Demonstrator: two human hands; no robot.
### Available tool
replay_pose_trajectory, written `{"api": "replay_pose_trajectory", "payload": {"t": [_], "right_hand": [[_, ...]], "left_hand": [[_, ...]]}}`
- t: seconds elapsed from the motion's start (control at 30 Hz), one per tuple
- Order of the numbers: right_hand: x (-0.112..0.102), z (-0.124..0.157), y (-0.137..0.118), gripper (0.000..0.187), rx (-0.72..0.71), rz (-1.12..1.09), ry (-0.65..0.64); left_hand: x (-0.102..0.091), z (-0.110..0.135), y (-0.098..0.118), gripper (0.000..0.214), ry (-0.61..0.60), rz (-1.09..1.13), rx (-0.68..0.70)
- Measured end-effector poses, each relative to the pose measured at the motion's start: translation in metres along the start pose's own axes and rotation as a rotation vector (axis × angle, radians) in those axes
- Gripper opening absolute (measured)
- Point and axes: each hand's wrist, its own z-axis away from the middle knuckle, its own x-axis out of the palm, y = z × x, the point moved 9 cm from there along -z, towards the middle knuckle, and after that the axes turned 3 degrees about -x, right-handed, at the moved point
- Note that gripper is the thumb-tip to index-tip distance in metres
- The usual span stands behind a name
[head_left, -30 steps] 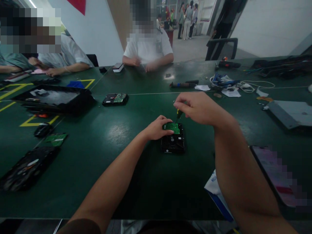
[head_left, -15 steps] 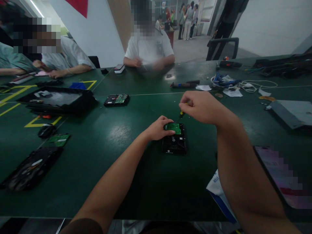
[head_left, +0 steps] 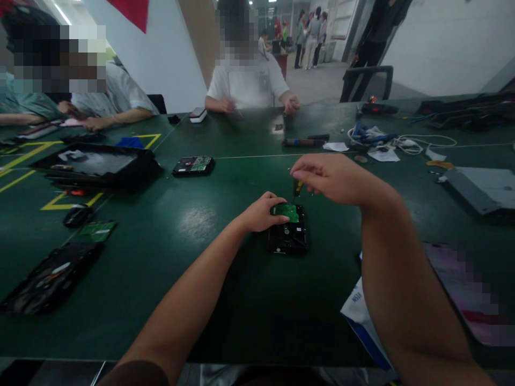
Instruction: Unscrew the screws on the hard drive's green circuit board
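Observation:
A black hard drive [head_left: 287, 238] lies on the green table in front of me, its green circuit board [head_left: 290, 213] facing up at the far end. My left hand [head_left: 266, 212] grips the drive's left side, the thumb resting across the board. Above the far right corner, my right hand [head_left: 317, 174] is closed round a small screwdriver with a yellow and black handle [head_left: 298, 186]. The screwdriver points down at the board's far edge; its tip is too small to make out. My right fingers partly hide the handle.
At the left lie an opened drive [head_left: 52, 279], a loose circuit board [head_left: 97, 230], a black mouse [head_left: 78, 215] and a black tray [head_left: 96, 161]. Another drive [head_left: 193, 165] sits farther off. A phone [head_left: 458, 289] and a packet [head_left: 362, 311] are beside my right forearm. People sit opposite.
My right hand has shifted slightly left and its fingers have changed position round the screwdriver. My left hand and the drive stay put. The person opposite has raised a hand.

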Motion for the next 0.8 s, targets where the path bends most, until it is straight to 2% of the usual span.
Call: {"api": "replay_pose_trajectory", "payload": {"t": [0.1,0.2,0.4,0.57,0.67,0.8], "right_hand": [[-0.008,-0.001,0.000,0.023,0.002,0.136,0.091],[-0.009,-0.002,-0.001,0.020,0.017,0.164,0.126],[0.004,-0.002,0.000,0.031,0.002,-0.015,0.033],[0.011,-0.001,0.003,0.032,0.027,-0.162,-0.071],[0.006,0.000,-0.003,0.029,-0.017,-0.073,-0.061],[-0.006,-0.001,-0.008,0.028,-0.025,0.163,0.061]], "left_hand": [[0.000,0.000,-0.001,0.067,-0.004,0.004,-0.003],[0.000,-0.001,0.000,0.068,-0.002,0.003,0.004],[0.000,-0.001,0.001,0.063,0.013,-0.005,0.017],[-0.001,-0.001,0.001,0.065,0.015,-0.015,0.029],[-0.001,-0.001,0.001,0.065,0.014,-0.012,0.024],[-0.001,0.000,0.002,0.063,0.017,0.003,0.006]]}}
